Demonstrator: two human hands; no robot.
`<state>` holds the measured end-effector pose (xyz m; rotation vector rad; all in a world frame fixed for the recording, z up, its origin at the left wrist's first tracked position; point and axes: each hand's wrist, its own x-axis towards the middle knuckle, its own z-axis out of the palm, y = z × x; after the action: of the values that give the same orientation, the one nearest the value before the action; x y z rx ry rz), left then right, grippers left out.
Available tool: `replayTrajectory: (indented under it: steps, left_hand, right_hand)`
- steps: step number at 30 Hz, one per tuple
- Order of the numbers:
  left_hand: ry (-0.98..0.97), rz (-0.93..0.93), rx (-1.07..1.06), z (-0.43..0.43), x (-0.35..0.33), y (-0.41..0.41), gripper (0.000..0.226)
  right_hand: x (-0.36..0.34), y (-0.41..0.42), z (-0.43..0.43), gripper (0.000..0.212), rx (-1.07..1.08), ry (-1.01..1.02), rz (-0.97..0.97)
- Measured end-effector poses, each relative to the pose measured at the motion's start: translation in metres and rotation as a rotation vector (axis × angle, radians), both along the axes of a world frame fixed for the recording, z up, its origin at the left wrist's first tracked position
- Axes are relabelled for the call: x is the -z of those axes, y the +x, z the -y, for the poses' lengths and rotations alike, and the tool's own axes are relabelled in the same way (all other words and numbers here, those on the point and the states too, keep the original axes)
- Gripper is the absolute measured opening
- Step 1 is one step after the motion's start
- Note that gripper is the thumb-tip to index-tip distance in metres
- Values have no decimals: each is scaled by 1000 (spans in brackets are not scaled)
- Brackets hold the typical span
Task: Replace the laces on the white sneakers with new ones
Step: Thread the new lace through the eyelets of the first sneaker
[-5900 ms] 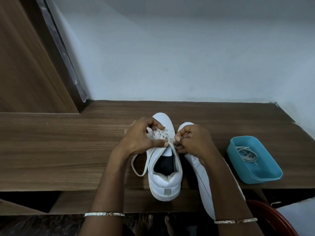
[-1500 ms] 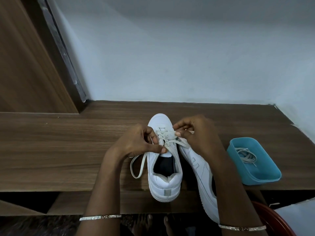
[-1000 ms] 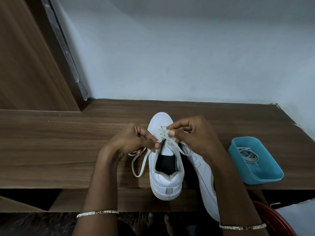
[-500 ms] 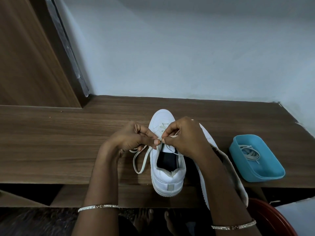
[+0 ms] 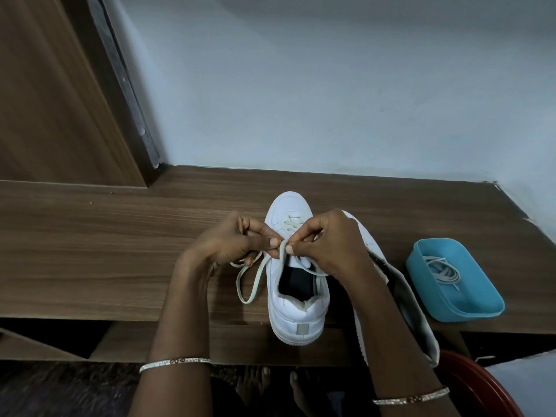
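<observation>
Item: sneaker [image 5: 298, 314], white, upright on the worktop [image 5: 90, 251]. Its long axis runs straight away from me, toe far, heel at the near edge.

Item: lace [image 5: 246, 301], pale and flat, threaded through the far eyelets. One loop trails onto the wood left of the shoe; another strand crosses the shoe's opening under the right palm. I cannot tell whether it is the old lace or the new one.

Item: left hand [image 5: 222, 245], fingers curled, thumb and forefinger pinching the lace just above the tongue.

Item: right hand [image 5: 331, 245], likewise pinching the lace, fingertips touching the left hand's at the same spot.

Item: second sneaker [image 5: 364, 233], on its side just right of the first, partly hidden by the right forearm.

Item: blue tray [image 5: 469, 313], further right, apart from the shoes, holding another coiled lace [image 5: 445, 270].

Note — the next move turns on the pinch point: it sits on the shoe's centre line over the upper eyelets, both hands equally close. The slack loop lies to the left, so I judge the left hand better placed to draw it.
</observation>
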<state>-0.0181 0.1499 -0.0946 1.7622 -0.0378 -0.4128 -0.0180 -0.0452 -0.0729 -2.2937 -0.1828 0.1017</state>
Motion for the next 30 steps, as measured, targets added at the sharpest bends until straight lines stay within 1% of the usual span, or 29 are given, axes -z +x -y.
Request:
replayTrajectory:
  steps: [5, 13, 17, 19, 21, 22, 25, 26, 27, 28, 29, 30]
  left_hand:
    - [-10, 40, 21, 1, 2, -1, 14]
    - [51, 97, 21, 4, -1, -1, 9]
    - [31, 111, -34, 0, -1, 0, 11]
    - [-10, 146, -122, -5, -3, -2, 16]
    - [-91, 181, -280, -13, -5, -3, 21]
    - [-194, 188, -362, -17, -5, -3, 23]
    - [-652, 132, -507, -21, -7, 0, 26]
    - [-777, 98, -539, -20, -8, 2, 27]
    - [-860, 71, -576, -19, -9, 3, 29]
    - [-879, 58, -617, -19, -9, 4, 30]
    - [-810, 69, -650, -20, -7, 6, 29]
    - [-654, 110, -654, -20, -8, 5, 28]
  right_hand:
    - [0, 3, 3, 19, 2, 83, -42]
    - [-1, 4, 2, 30, -89, 38, -2]
    - [4, 6, 4, 37, -109, 11, 24]
    - [5, 7, 7, 40, -128, 29, 13]
    - [4, 8, 9, 42, -155, 40, -7]
    - [4, 8, 10, 42, -169, 42, -14]
    - [4, 10, 10, 43, -189, 49, -5]
    - [5, 10, 10, 44, -187, 46, 5]
    - [6, 11, 11, 45, -184, 40, 13]
    - [6, 11, 12, 46, -186, 34, 18]
    - [5, 11, 14, 48, -193, 26, 19]
    - [4, 11, 16, 51, -203, 15, 17]
